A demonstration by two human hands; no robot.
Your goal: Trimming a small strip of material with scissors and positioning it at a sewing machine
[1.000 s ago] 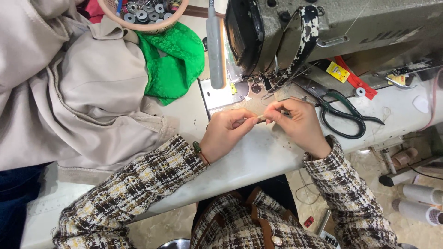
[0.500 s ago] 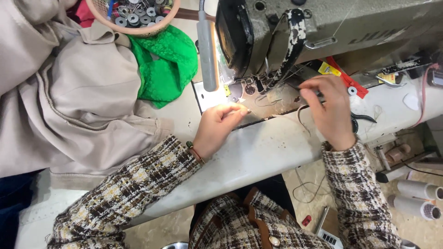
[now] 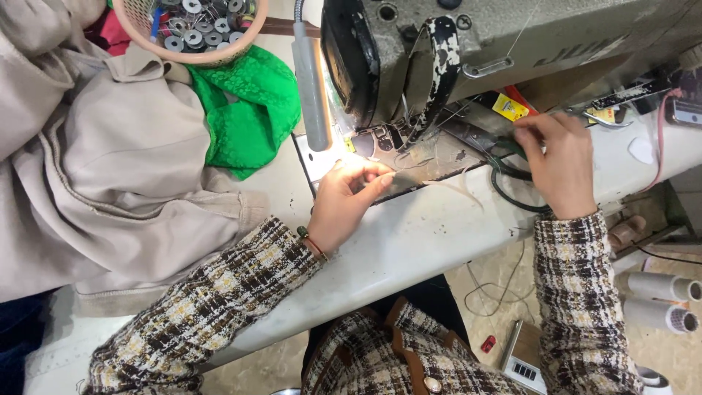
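**Hands at the sewing machine, thread stretched between them**

Seen from above, centre of the frame: left hand [image 3: 349, 205] resting on the white table [image 3: 439, 241], just below the lit metal plate [image 3: 409, 150] under the needle. Fingers curled, thumb and forefinger pinched together on the end of a thin pale thread [image 3: 446, 183]. Thread running rightward from that pinch across the plate toward the right side of the frame; too fine to follow all the way.

Right of centre: right hand [image 3: 559, 164] raised a little over the table edge, fingers bunched and closed, somewhat blurred. Cannot tell whether gripping the thread or anything else. Directly beneath and left of it, dark scissors [image 3: 512, 192] lying flat on the table, handles partly hidden by the hand.

Both sleeves in a brown, cream and black checked tweed, reaching in from the bottom of the frame.

Across the top: grey sewing machine [image 3: 512, 44], paint worn on its front lever, with a grey lamp arm [image 3: 311, 88] hanging down at its left side.

Upper left: round basket [image 3: 194, 33] full of metal bobbins, sitting on a crumpled green cloth [image 3: 248, 110]. Left half of the frame: large heap of beige fabric [image 3: 110, 168] spread over the table, touching the green cloth.

Lower right, off the table: pale thread cones [image 3: 662, 300] lying on their sides.
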